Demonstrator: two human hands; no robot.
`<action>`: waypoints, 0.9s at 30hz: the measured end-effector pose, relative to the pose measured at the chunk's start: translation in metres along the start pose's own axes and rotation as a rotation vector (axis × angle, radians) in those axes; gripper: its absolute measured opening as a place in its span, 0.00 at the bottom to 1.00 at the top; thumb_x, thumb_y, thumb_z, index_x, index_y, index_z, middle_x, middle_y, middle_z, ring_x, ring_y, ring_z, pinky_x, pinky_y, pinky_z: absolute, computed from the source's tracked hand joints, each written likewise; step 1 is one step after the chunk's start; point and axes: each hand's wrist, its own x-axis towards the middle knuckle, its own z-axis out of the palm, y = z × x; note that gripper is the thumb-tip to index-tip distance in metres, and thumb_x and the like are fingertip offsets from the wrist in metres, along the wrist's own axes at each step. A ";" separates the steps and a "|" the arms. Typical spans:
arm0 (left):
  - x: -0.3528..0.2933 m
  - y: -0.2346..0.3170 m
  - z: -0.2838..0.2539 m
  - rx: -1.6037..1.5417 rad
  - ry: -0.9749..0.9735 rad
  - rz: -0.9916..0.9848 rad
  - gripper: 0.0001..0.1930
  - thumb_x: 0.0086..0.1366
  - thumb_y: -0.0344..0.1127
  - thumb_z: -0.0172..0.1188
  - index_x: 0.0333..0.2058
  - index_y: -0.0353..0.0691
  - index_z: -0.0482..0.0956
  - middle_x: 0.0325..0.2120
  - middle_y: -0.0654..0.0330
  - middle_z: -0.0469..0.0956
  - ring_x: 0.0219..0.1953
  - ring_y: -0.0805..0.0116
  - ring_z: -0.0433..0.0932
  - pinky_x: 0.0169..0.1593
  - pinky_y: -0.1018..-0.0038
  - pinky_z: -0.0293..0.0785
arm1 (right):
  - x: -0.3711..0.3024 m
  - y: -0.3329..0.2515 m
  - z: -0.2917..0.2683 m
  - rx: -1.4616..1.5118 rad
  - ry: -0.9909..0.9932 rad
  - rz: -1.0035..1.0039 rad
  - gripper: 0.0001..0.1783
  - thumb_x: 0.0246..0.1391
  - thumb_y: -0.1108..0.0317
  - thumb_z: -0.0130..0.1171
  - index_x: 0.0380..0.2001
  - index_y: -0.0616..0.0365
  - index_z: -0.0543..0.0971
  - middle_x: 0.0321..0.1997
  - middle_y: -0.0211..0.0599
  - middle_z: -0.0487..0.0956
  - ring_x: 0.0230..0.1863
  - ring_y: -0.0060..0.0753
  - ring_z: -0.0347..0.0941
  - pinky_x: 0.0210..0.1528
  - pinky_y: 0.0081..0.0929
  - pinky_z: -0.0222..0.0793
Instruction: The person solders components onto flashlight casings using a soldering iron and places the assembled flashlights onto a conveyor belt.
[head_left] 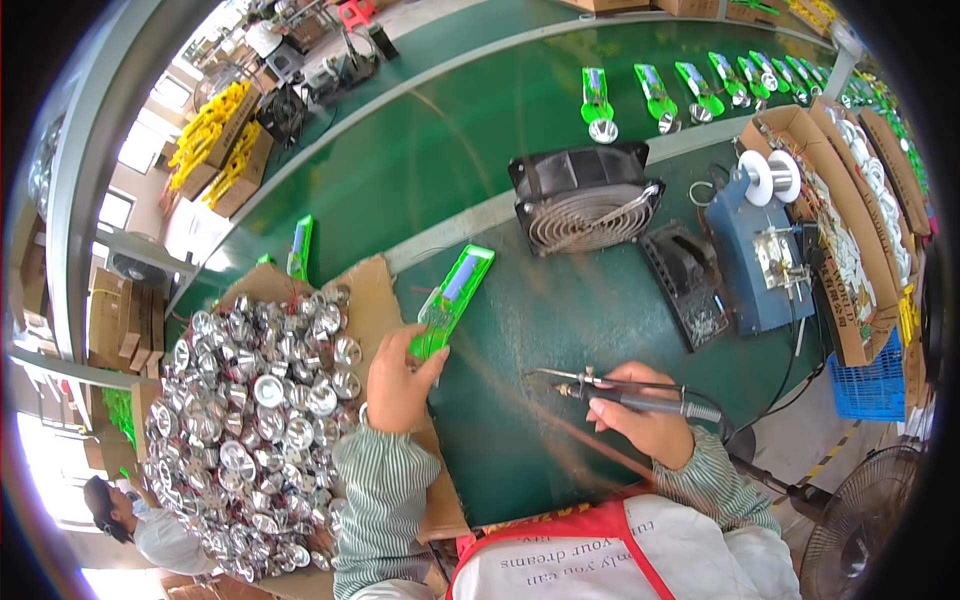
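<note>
My left hand (402,376) grips the lower end of a long bright-green plastic housing (440,335), which lies tilted on the green worktop. A blue-violet cylindrical cell (463,278) sits in its upper part, and thin wires show near its lower half. In my right hand (648,412) is a soldering iron (650,399) with a dark handle and a cable. Its tip points left, toward the housing but apart from it, over the bare worktop. Just left of my left hand, many shiny reflector cups (270,390) with red wires are heaped in a cardboard box.
Beyond the hands stand a black fan (585,200), a dark soldering stand (685,285) and a blue solder feeder (760,250) with a wire spool (770,178). Cartons of parts (850,230) line the right. Several green housings with reflectors (655,95) rest on the far green belt (450,130).
</note>
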 end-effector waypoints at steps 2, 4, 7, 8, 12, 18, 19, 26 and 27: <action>0.045 -0.005 0.013 -0.114 -0.054 -0.070 0.19 0.52 0.35 0.63 0.42 0.35 0.73 0.34 0.53 0.74 0.25 0.67 0.74 0.29 0.73 0.69 | 0.001 0.000 -0.004 0.036 0.004 0.017 0.08 0.49 0.75 0.59 0.31 0.66 0.72 0.25 0.39 0.78 0.26 0.21 0.76 0.27 0.17 0.72; 0.099 -0.006 0.030 -0.332 -0.157 -0.180 0.20 0.55 0.37 0.62 0.44 0.35 0.72 0.37 0.53 0.74 0.30 0.68 0.74 0.33 0.73 0.71 | 0.005 0.000 -0.008 0.043 0.028 0.051 0.08 0.49 0.75 0.59 0.31 0.65 0.72 0.25 0.39 0.78 0.26 0.21 0.75 0.27 0.18 0.72; 0.181 0.010 0.077 -0.804 -0.286 -0.059 0.24 0.59 0.38 0.58 0.52 0.34 0.67 0.43 0.53 0.74 0.40 0.65 0.74 0.43 0.70 0.71 | 0.012 -0.001 -0.009 0.065 0.079 0.094 0.08 0.48 0.75 0.59 0.31 0.65 0.72 0.25 0.39 0.78 0.26 0.21 0.75 0.27 0.18 0.73; 0.203 0.013 0.088 -0.808 -0.291 -0.043 0.24 0.59 0.38 0.58 0.52 0.34 0.67 0.43 0.53 0.74 0.40 0.65 0.74 0.43 0.70 0.71 | 0.013 -0.003 -0.011 0.061 0.084 0.127 0.08 0.48 0.75 0.59 0.31 0.65 0.72 0.26 0.38 0.78 0.27 0.21 0.75 0.28 0.18 0.73; 0.263 0.001 0.101 -0.483 -0.271 0.012 0.29 0.58 0.37 0.54 0.59 0.41 0.58 0.52 0.47 0.67 0.52 0.59 0.69 0.54 0.68 0.65 | 0.020 -0.006 -0.014 0.037 0.109 0.125 0.09 0.48 0.73 0.61 0.32 0.64 0.73 0.26 0.36 0.78 0.28 0.20 0.75 0.30 0.18 0.73; 0.266 -0.121 0.017 0.636 0.039 -0.123 0.34 0.51 0.41 0.60 0.57 0.46 0.61 0.52 0.53 0.67 0.54 0.54 0.67 0.54 0.62 0.65 | 0.021 -0.002 -0.026 -0.034 0.031 0.141 0.11 0.49 0.67 0.60 0.35 0.60 0.73 0.24 0.29 0.77 0.26 0.16 0.73 0.28 0.17 0.68; 0.267 -0.144 0.001 0.772 0.000 -0.336 0.34 0.50 0.41 0.61 0.57 0.46 0.61 0.51 0.52 0.67 0.51 0.51 0.70 0.52 0.60 0.67 | 0.023 0.000 -0.026 -0.048 0.113 0.129 0.11 0.49 0.67 0.60 0.35 0.60 0.73 0.24 0.29 0.77 0.26 0.16 0.73 0.28 0.17 0.68; 0.264 -0.292 -0.040 0.874 -0.066 -0.738 0.59 0.39 0.42 0.72 0.64 0.54 0.37 0.51 0.49 0.69 0.54 0.52 0.68 0.53 0.60 0.67 | 0.024 -0.006 -0.028 -0.064 -0.080 0.108 0.12 0.52 0.63 0.58 0.34 0.59 0.73 0.24 0.27 0.76 0.27 0.17 0.72 0.29 0.18 0.67; 0.266 -0.300 -0.038 0.817 -0.089 -0.669 0.59 0.38 0.44 0.72 0.63 0.53 0.37 0.49 0.50 0.71 0.51 0.52 0.71 0.51 0.60 0.69 | 0.023 -0.008 -0.028 -0.104 -0.085 0.095 0.12 0.52 0.61 0.57 0.34 0.59 0.72 0.24 0.27 0.76 0.27 0.17 0.72 0.28 0.19 0.66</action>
